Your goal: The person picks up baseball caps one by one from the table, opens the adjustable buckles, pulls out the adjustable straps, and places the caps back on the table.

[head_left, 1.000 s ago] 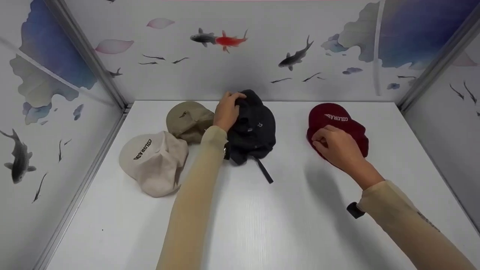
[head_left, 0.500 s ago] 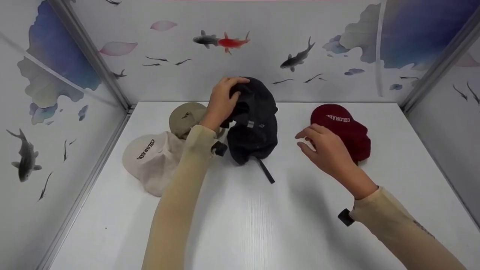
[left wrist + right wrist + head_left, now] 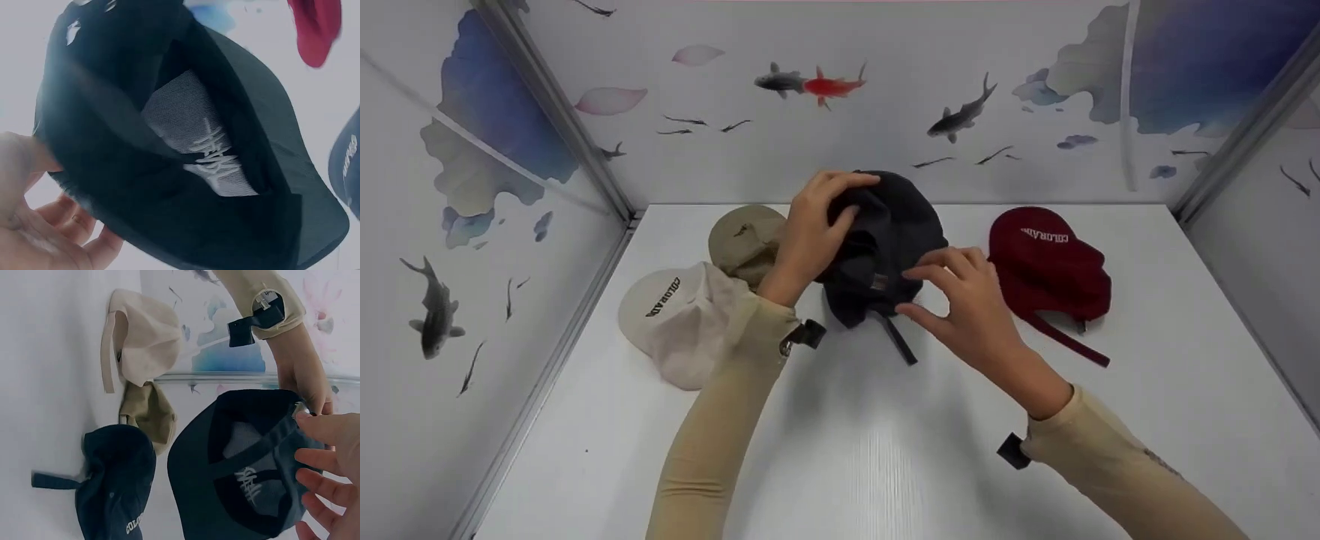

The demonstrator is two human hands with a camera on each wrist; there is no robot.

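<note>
One cream cap (image 3: 679, 326), one khaki cap (image 3: 741, 241), one red cap (image 3: 1054, 266), one held dark cap (image 3: 192, 469) and one resting dark cap (image 3: 115, 469), five in total; one left grip (image 3: 810, 232), one right grip (image 3: 973, 301); two wrist cameras (image 3: 1014, 451); one white worktop (image 3: 877, 465).

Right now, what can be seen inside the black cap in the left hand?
Inside the black cap is a grey patch with white stitching. In the right wrist view, a strap crosses the patch; what it covers cannot be seen.
</note>
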